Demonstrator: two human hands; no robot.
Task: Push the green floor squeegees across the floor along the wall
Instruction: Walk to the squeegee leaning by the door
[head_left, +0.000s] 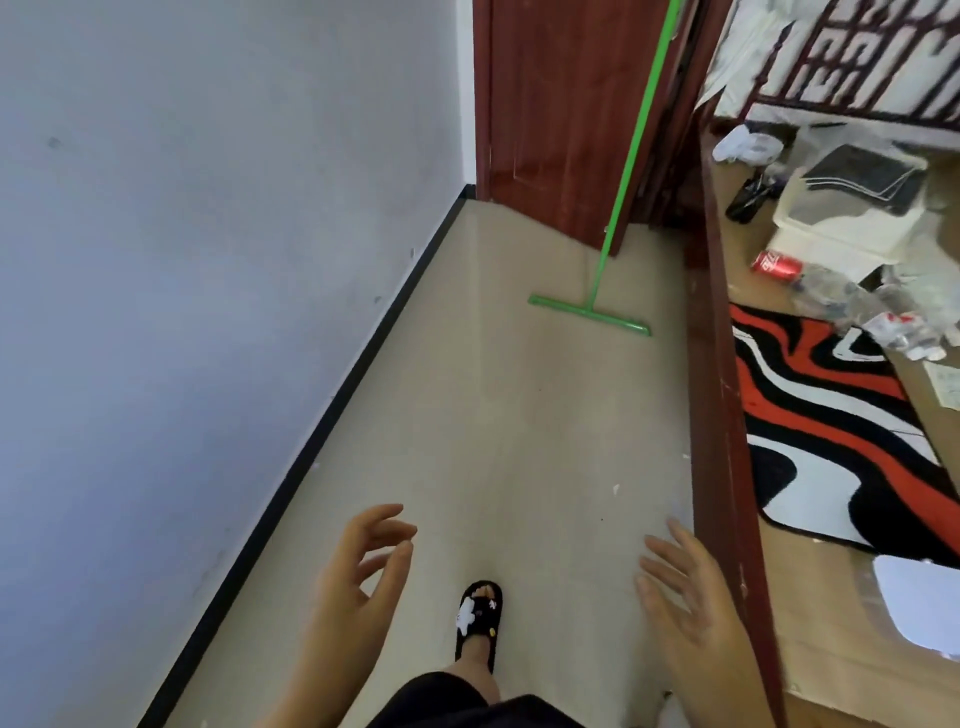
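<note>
Bright green squeegee (592, 310): thin straight pole leaning on glossy red-brown door (561, 104), flat narrow blade resting on smooth beige floor (493, 415), well ahead of both grips. Left hand (358, 577) loosely curled, right hand (691, 608) spread; both empty.

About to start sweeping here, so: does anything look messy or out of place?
Yes. Beyond the wooden partition, a red soda can lies on its side among crumpled plastic wrappers. The green squeegee just leans unattended by the door.
</note>
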